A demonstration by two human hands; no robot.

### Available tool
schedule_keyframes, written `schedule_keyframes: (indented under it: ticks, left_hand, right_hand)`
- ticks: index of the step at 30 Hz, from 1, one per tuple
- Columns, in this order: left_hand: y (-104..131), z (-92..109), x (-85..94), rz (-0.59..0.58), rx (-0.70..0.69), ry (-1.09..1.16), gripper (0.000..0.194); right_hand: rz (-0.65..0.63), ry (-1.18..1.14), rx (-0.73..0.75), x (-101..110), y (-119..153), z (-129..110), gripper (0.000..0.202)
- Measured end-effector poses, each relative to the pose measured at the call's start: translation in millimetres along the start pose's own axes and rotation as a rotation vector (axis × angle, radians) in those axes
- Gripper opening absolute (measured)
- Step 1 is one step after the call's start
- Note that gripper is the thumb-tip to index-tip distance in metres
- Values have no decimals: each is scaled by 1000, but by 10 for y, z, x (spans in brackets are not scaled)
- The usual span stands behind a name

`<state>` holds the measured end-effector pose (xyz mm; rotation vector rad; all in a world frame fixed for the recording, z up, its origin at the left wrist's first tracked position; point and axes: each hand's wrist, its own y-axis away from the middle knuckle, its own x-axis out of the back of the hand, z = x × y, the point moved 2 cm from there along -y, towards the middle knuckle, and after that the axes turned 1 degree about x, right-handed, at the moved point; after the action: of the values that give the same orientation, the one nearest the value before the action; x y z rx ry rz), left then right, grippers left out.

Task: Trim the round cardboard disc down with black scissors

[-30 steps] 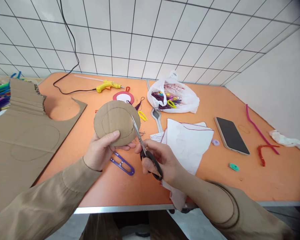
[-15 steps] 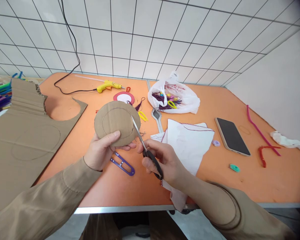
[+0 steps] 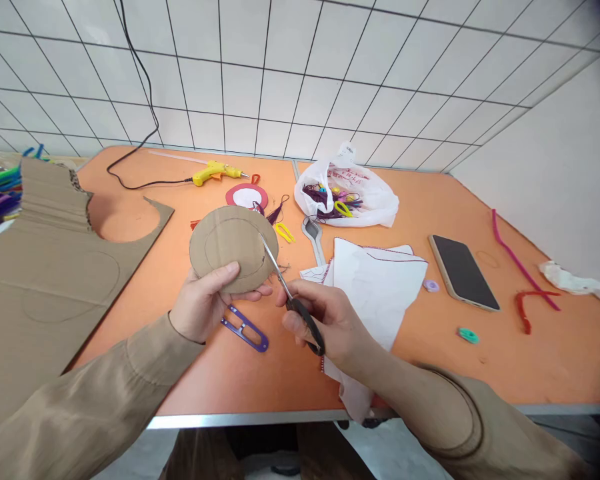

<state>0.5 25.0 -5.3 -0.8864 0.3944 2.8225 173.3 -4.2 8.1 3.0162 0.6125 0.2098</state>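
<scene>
A round cardboard disc [image 3: 230,240] with a smaller circle drawn on it is gripped at its lower edge by my left hand [image 3: 207,300], thumb on top and fingers beneath. My right hand [image 3: 325,320] is closed around the black handles of a pair of scissors [image 3: 304,319]. Their metal blades lie across the right part of the disc, at the drawn line, where a short dark cut shows. Below the disc, a pair of purple thread snips [image 3: 245,328] rests on the orange table [image 3: 220,387].
Left lies a large cardboard sheet [image 3: 45,267]. Behind are a corded yellow glue gun [image 3: 215,173], a red-rimmed white disc [image 3: 247,197] and a plastic bag [image 3: 375,200] of tassels. White cloth [image 3: 370,287], a phone [image 3: 465,270] and pipe cleaners [image 3: 523,313] lie right.
The disc has tilted slightly, its top edge dropping a little, and the scissor blades have shifted slightly with it. Both hands keep their hold.
</scene>
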Motion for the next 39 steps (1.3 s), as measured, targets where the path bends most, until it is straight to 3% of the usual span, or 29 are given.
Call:
schedule_keyframes:
  ticks: [8,13,18,23,27,32,35,39]
  left_hand:
    - [-26,58,-7,73,-32,35,18]
    - [-62,126,6,135,-64,105,42]
    - [-67,111,7,86,-14,98,51]
    - [-55,63,-2,20,20,24,58]
    - [-38,27,-8,-39,13,-60,64]
    - [20,1,-16,-113,77,-182,56]
    - [61,4,-37,-123,149,-237,49]
    - [68,31,-64,-89,91,-161,40]
  right_hand:
    - [-29,-36,-47,-48,-7,-17,19]
    - [4,-138,39,-33,12,-13,20]
    - [112,-138,130,3,-9,33,17]
    - [127,-168,101,18,-45,67,21]
    - [134,-201,193,49,-84,64,26]
    - [268,-238,158,85,-141,72,25]
    - [280,-278,124,80,-162,75,28]
    - [275,-293,125,71,-172,80,28]
